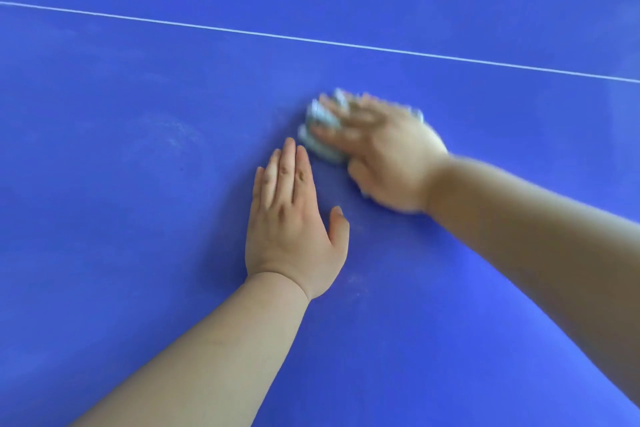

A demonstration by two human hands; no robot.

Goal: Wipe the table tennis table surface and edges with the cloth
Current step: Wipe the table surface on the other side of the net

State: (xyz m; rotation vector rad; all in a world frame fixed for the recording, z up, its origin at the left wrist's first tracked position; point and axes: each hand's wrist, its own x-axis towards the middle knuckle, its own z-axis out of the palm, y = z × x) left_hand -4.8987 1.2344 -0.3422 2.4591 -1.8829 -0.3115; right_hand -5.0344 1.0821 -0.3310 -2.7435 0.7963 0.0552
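The right hand (388, 156), blurred, presses the cloth (320, 137) with spread fingers; the left hand (291, 218) lies flat and open just beside it on the table (121, 253). A white line (311, 40) crosses beyond both.

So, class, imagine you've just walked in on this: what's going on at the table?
A person is wiping a blue table tennis table. The right hand presses a pale crumpled cloth onto the surface with fingers spread over it; it is blurred, which suggests mid-stroke. The left hand lies flat on the table beside it, fingers straight, holding nothing. A white line crosses the surface beyond both hands, and faint smudges show to the left.
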